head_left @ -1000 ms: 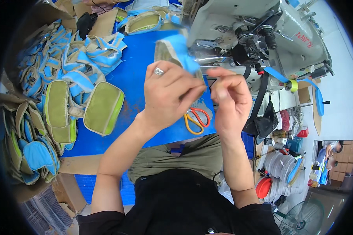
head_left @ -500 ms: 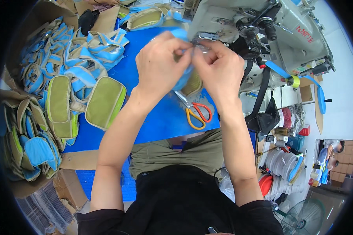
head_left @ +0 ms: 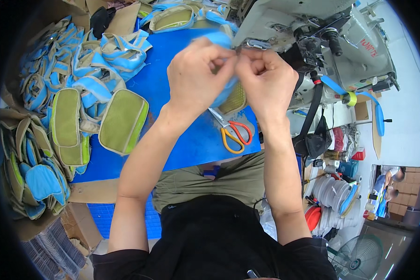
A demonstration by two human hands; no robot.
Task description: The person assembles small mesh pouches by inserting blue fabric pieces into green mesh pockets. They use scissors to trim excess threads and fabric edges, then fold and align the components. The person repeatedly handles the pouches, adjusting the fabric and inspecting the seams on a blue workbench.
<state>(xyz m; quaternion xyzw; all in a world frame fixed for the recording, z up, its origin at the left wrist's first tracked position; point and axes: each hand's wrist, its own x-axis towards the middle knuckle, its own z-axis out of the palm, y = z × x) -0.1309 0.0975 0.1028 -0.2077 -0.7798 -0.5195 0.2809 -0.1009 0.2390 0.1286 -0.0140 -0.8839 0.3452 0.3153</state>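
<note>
Between my hands hangs a blue and olive fabric piece [head_left: 226, 94], blurred and partly covered by the fingers. My left hand [head_left: 197, 77] is closed in a pinch on its blue edge. Right beside it, fingertips almost touching, my right hand [head_left: 269, 84] also pinches the piece; its exact grip is hidden. Both hands are just in front of the sewing machine's metal presser area [head_left: 257, 44]. Below them, scissors [head_left: 233, 135] with one orange and one red handle lie on the blue tabletop [head_left: 172, 151], their blades pointing toward the fabric.
The sewing machine [head_left: 359, 51] fills the upper right. Blue and beige fabric strips [head_left: 98, 60] are heaped at the left, beside olive padded pouch panels [head_left: 124, 121]. A cardboard box [head_left: 21, 224] holds more sewn pieces. A fan [head_left: 359, 259] stands at the lower right.
My hands have shifted slightly right in the picture, still pinched together on the fabric piece. The surroundings have shifted a little with the view; the scissors stay in place.
</note>
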